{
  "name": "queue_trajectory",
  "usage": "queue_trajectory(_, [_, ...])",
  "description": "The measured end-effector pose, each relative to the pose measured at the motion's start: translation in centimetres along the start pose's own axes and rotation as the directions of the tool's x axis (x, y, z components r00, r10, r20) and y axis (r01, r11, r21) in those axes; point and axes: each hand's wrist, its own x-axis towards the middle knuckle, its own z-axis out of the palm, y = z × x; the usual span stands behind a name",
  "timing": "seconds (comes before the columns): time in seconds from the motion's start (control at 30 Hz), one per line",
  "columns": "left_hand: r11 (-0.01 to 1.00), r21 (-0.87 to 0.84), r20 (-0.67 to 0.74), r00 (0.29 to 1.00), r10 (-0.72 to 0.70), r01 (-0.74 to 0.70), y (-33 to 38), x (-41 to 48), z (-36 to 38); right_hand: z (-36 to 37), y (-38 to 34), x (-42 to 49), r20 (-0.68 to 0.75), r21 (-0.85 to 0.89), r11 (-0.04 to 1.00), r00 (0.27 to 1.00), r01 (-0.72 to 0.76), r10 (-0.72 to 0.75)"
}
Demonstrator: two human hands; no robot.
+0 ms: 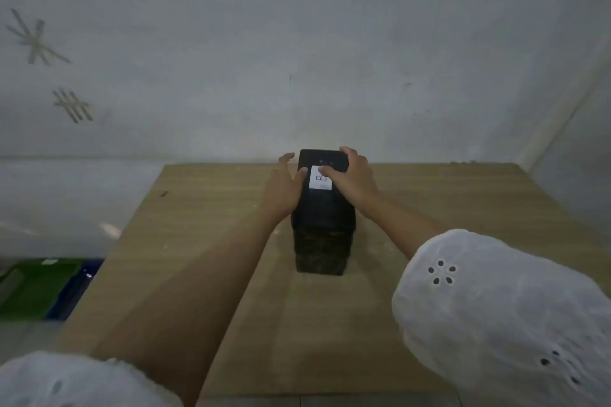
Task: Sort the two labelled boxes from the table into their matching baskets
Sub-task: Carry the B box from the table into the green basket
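A black box (322, 208) with a white label (318, 184) reading "B" on its top lies at the middle of the wooden table (198, 225). It rests on a second, dark box (320, 253) whose label is hidden. My left hand (281, 188) presses flat against the top box's left side, with the thumb on its top edge and the fingers spread. My right hand (355, 175) grips the top box's far right corner from above, its thumb lying across the label.
A green basket (33, 287) and a blue basket (77, 287) stand on the floor left of the table. A pale wall rises right behind the table's far edge. My white sleeves fill the lower corners.
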Motion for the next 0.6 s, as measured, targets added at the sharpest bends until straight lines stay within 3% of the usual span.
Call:
queue_trajectory(0.2, [0.977, -0.091, 0.101, 0.978, -0.184, 0.193, -1.7, -0.4, 2.1, 1.5, 1.3, -0.4, 0.037, 0.014, 0.979, 0.979, -0.203, 0.203])
queue_trajectory(0.37, [0.953, -0.186, 0.121, 0.968, -0.220, 0.240, -1.8, -0.2, 3.0, 2.4, 1.9, -0.5, 0.046, 0.238, 0.913, 0.943, -0.330, 0.329])
queue_trajectory(0.5, [0.951, -0.157, 0.182, 0.954, -0.238, 0.267, -1.9, 0.7, 2.2, 2.9, 1.2, -1.0, 0.040, 0.549, 0.698, 0.849, -0.460, 0.527])
queue_trajectory(0.6, [0.944, -0.184, 0.238, 0.944, -0.229, 0.275, -2.2, 1.4, 0.8, 4.2, 0.0, -2.4, 0.016, 0.679, 0.509, 0.704, -0.529, 0.710])
